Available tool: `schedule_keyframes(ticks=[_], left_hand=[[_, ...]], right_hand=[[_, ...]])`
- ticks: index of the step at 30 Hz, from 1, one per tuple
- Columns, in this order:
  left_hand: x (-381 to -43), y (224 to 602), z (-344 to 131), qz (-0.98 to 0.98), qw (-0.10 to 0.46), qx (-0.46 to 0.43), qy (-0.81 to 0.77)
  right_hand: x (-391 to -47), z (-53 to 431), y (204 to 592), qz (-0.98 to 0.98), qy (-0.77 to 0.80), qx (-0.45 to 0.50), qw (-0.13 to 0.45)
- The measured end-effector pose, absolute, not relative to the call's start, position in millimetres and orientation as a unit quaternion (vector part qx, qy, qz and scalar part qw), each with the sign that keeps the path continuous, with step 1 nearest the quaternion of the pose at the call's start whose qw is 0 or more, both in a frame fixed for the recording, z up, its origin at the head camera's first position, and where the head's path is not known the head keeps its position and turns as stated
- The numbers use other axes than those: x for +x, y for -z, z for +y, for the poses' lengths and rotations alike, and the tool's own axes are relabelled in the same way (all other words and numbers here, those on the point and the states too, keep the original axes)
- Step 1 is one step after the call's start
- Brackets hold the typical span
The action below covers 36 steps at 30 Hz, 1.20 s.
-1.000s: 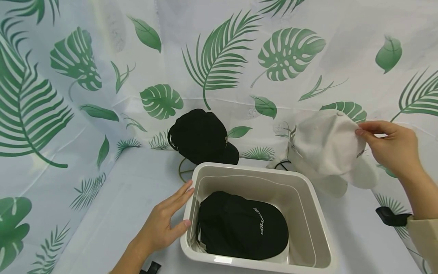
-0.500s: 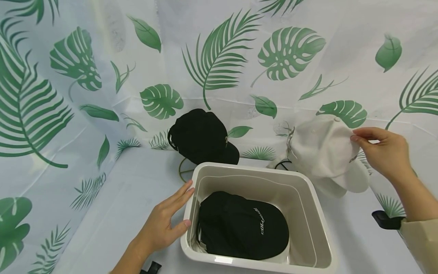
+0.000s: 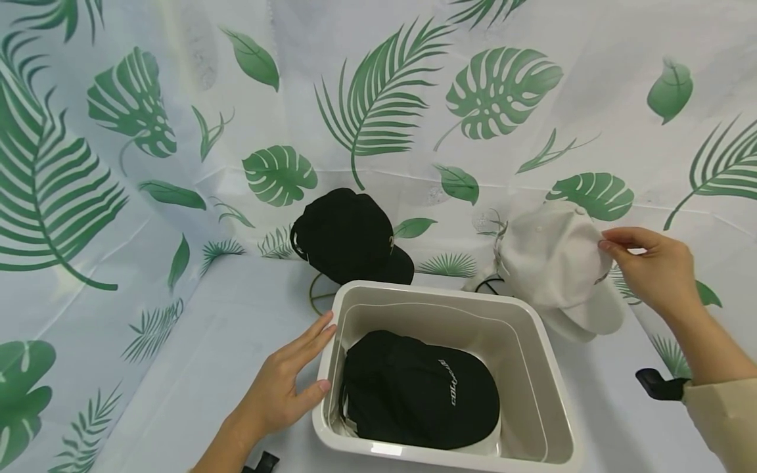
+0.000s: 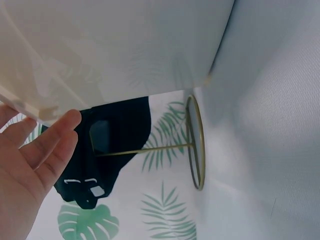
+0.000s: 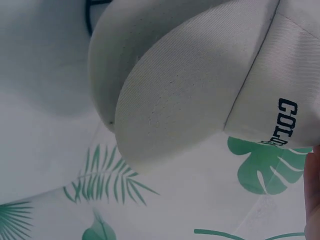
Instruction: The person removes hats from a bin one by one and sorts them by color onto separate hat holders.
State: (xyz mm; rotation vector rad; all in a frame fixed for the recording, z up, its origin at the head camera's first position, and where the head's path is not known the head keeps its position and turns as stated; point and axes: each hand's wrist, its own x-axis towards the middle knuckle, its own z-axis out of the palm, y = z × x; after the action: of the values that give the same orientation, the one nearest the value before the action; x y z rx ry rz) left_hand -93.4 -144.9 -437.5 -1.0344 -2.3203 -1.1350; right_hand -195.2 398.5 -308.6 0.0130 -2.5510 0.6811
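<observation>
My right hand (image 3: 656, 276) pinches the crown of a white cap (image 3: 550, 256) between thumb and fingertips. Dark lettering marks its front panel, clearest in the right wrist view. Under its brim (image 5: 170, 95) shows a second pale brim (image 5: 107, 65), part of another white cap mostly hidden below. My left hand (image 3: 284, 381) rests straight fingers on the left rim of an off-white plastic bin (image 3: 426, 289). Inside the bin lies a black cap (image 3: 408, 387) with white lettering, brim to the right.
Behind the bin another black cap (image 3: 343, 233) sits on a gold wire stand (image 4: 201, 150). A black wire base (image 3: 489, 285) peeks out beside the white caps. Leaf-printed cloth (image 3: 390, 52) hangs close behind, over a pale table (image 3: 236, 309).
My right hand has moved left and down with the white cap, bringing its brim closer over the pale brim underneath. My left hand and the bin stay put.
</observation>
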Motion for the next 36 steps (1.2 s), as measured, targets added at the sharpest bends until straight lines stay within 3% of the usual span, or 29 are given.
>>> schedule_keyframes(ticks=[18, 36], left_hand=[[-92, 439, -146, -0.835, 0.156, -0.349, 0.395], [-91, 437, -146, -0.836, 0.157, -0.348, 0.395]], right_hand=[[-188, 400, 322, -0.946, -0.245, -0.022, 0.211], [-184, 409, 334, -0.948, -0.241, -0.008, 0.209]])
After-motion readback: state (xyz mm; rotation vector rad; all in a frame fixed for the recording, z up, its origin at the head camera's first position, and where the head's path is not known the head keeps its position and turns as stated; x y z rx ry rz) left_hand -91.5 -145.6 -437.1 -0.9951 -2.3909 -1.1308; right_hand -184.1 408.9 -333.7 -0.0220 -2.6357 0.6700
